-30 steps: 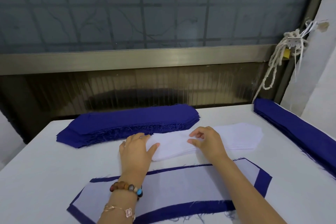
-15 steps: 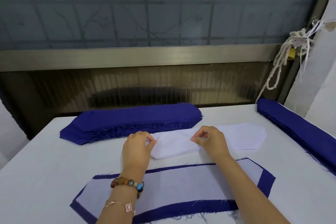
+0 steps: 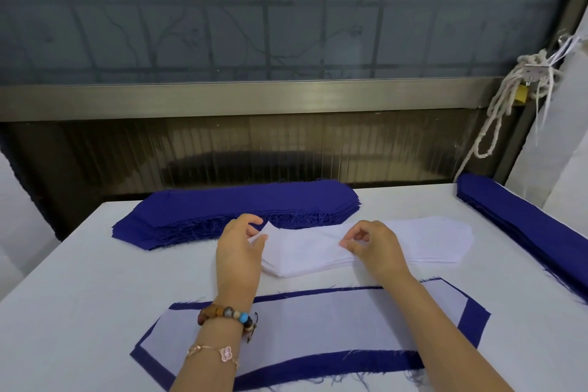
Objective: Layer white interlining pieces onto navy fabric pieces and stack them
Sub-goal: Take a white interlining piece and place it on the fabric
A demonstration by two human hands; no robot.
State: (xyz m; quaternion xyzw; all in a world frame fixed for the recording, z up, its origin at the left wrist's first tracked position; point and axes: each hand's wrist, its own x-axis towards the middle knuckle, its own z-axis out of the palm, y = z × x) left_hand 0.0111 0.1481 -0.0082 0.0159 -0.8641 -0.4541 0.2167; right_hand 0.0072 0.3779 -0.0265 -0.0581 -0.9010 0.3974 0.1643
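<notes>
A stack of white interlining pieces (image 3: pixel 423 242) lies across the middle of the table. My left hand (image 3: pixel 238 251) pinches the left tip of the top white piece (image 3: pixel 305 245), which lifts off the stack. My right hand (image 3: pixel 372 245) pinches the same piece near its middle. Behind them lies a pile of navy fabric pieces (image 3: pixel 241 207). Near the front edge sits a navy piece (image 3: pixel 471 321) with a white interlining piece (image 3: pixel 318 318) laid on it, partly hidden by both forearms.
A second navy pile (image 3: pixel 521 226) runs along the table's right edge. The white table (image 3: pixel 79 296) ends at a dark ribbed wall panel (image 3: pixel 254 149) behind. A knotted white rope (image 3: pixel 506 99) hangs at the back right corner.
My left hand went from resting flat on the stack's left end to pinching the top piece's tip and raising it. My right hand lifted its pinch slightly.
</notes>
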